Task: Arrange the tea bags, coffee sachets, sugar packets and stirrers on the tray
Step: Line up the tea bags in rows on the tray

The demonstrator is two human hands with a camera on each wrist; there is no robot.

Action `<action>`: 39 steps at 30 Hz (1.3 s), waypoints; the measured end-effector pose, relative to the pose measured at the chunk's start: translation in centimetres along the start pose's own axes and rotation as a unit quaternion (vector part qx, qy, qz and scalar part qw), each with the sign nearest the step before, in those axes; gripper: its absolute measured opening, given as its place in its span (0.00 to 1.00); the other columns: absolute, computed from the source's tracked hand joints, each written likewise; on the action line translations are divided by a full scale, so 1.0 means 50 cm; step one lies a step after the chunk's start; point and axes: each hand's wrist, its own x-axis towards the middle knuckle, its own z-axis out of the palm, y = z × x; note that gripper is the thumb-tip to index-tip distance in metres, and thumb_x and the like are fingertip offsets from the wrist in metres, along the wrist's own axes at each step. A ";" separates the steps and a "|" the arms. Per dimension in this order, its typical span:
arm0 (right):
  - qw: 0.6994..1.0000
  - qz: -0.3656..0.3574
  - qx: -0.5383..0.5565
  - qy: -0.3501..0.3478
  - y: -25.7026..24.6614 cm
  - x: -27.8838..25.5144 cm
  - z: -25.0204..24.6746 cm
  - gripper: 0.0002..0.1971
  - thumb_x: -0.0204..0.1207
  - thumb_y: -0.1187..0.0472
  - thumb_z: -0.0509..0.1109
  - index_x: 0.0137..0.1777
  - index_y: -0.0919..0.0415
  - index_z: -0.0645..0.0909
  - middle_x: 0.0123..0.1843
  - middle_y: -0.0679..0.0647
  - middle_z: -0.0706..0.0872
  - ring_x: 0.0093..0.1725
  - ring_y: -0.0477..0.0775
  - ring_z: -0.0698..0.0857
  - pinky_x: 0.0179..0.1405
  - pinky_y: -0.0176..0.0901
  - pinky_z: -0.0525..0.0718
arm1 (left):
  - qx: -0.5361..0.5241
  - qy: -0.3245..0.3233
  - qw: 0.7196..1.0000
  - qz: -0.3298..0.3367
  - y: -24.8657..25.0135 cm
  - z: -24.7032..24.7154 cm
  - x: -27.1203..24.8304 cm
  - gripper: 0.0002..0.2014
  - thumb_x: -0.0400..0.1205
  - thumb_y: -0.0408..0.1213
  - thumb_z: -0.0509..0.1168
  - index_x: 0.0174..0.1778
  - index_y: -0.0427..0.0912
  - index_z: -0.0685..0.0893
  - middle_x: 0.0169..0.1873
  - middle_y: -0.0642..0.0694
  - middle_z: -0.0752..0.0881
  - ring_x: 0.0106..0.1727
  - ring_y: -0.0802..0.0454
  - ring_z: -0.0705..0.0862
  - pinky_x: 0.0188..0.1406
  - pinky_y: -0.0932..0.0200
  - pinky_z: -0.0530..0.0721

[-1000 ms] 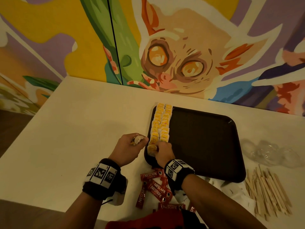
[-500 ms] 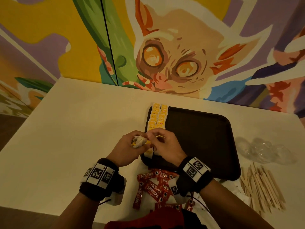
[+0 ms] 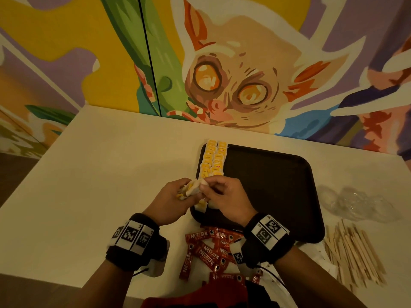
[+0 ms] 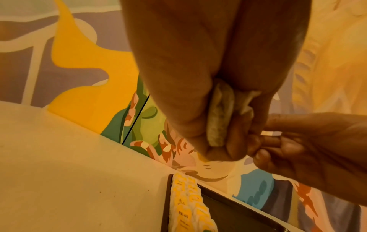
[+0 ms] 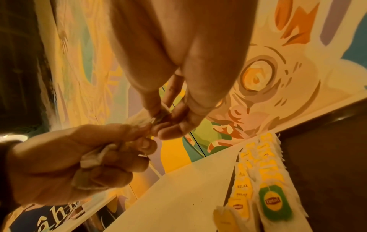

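Left hand fingers curl round a bunch of tea bags above the table, just off the tray rim at 9 o'clock, while right hand fingers pinch one bag from the bunch; two tea-bag rows line the tray's 9 o'clock edge.

a white table is carrying a dark tray, red coffee sachets at the near edge, wooden stirrers and crumpled clear plastic at right.
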 end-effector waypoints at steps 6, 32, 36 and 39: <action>0.998 0.021 0.055 0.019 -0.010 -0.005 -0.006 0.05 0.81 0.67 0.70 0.54 0.66 0.84 0.46 0.60 0.91 0.41 0.59 0.92 0.45 0.51 0.91 | -0.066 -0.008 0.998 -0.015 0.011 0.006 -0.010 0.11 0.80 0.41 0.70 0.51 0.37 0.84 0.30 0.44 0.80 0.28 0.51 0.73 0.24 0.60 0.74; 0.972 -0.116 0.100 0.181 -0.015 -0.013 -0.011 0.12 0.69 0.78 0.78 0.46 0.61 0.88 0.51 0.61 0.86 0.54 0.59 0.90 0.54 0.48 0.88 | -0.306 0.061 0.939 -0.143 0.037 0.015 -0.003 0.13 0.86 0.28 0.54 0.58 0.40 0.84 0.33 0.43 0.75 0.26 0.51 0.65 0.24 0.63 0.62; 0.962 -0.172 0.043 0.210 -0.014 -0.011 -0.010 0.11 0.65 0.79 0.80 0.43 0.65 0.88 0.49 0.60 0.82 0.50 0.59 0.87 0.54 0.47 0.87 | -0.339 0.012 0.925 -0.171 0.058 0.025 -0.002 0.09 0.84 0.40 0.62 0.52 0.39 0.84 0.30 0.46 0.72 0.25 0.54 0.63 0.24 0.63 0.58; 0.957 -0.206 -0.010 0.203 -0.007 -0.018 -0.006 0.12 0.64 0.75 0.81 0.45 0.61 0.89 0.48 0.59 0.81 0.49 0.57 0.85 0.51 0.56 0.88 | -0.340 0.006 0.931 -0.133 0.077 0.034 -0.003 0.10 0.82 0.44 0.67 0.44 0.41 0.84 0.28 0.47 0.71 0.24 0.55 0.62 0.22 0.63 0.59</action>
